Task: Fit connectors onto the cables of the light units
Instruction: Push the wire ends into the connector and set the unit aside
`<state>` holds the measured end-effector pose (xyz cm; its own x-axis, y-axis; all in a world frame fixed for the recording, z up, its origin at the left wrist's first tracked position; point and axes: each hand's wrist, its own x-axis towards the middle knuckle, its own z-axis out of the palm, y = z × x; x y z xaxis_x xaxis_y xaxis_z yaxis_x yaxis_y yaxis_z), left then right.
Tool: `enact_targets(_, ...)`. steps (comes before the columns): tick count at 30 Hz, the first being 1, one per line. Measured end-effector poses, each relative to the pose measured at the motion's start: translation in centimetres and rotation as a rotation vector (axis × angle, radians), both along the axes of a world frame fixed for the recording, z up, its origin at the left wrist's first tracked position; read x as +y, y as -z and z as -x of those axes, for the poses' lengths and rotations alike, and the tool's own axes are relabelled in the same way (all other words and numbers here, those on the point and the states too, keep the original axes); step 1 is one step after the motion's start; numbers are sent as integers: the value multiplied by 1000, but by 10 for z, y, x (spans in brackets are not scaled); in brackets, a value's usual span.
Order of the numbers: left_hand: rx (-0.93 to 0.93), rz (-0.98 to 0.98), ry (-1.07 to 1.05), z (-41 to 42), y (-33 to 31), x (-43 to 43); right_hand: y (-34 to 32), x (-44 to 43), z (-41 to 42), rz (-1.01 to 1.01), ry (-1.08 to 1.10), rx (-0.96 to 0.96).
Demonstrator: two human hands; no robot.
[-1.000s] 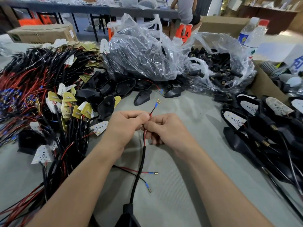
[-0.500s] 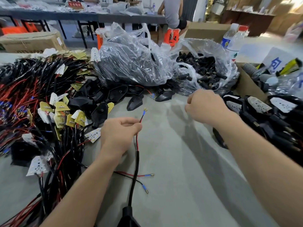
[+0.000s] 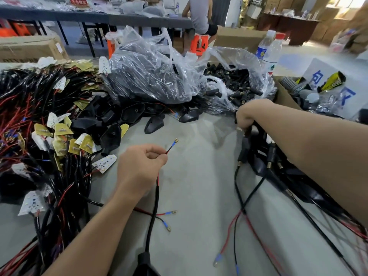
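Left hand (image 3: 143, 168) pinches the cable (image 3: 156, 198) mid-table, bare terminals (image 3: 174, 140) poking up with no connector fitted yet; right hand (image 3: 247, 116) curls down into the right-side pile (image 3: 278, 166) near the bag of connectors (image 3: 239, 86), grip unclear, and a big heap of cables (image 3: 39, 108) looks undone.

At two o'clock a white sign (image 3: 313, 69) carries large blue Chinese characters, partly hidden; the lower one looks like 区. At eleven o'clock a red placard (image 3: 78, 1) shows characters too blurred to read.
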<state>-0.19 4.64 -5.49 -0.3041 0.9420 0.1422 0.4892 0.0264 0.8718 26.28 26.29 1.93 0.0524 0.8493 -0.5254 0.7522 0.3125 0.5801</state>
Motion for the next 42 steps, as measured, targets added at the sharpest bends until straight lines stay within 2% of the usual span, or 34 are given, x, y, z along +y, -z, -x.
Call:
enact_targets(10,16,-3,17,1,2,1,7,-31,16,-217,-146,258)
enact_targets(15,25,16,-7,1,1,3,6,-70,60,-237,-363,390)
enact_targets(18,19,38,-80,3,1,2,15,-104,97,-297,-443,567)
enact_targets(23,91,77,-203,7,-2,-1,37,-139,126,-450,-367,947)
enact_targets(25,137,80,-207,8,-1,-2,43,-142,121,-500,-219,1186)
enact_targets(27,171,52,-213,9,0,-2,46,-149,117,-487,102,1699)
enact_targets(29,242,-17,-219,10,1,-3,47,-159,114,-332,533,2272)
enact_targets(30,279,-60,-215,10,1,-3,47,-162,113,-210,716,2457)
enact_targets(31,292,-105,-203,10,1,-3,48,-165,112,-108,850,2557)
enact_targets(34,214,-163,-157,8,0,-3,46,-168,111,27,975,2554)
enact_targets(38,56,-158,-50,3,-4,-4,52,-172,104,-53,742,2398)
enact_targets(42,117,-173,17,2,-8,-6,54,-173,95,-169,624,2345)
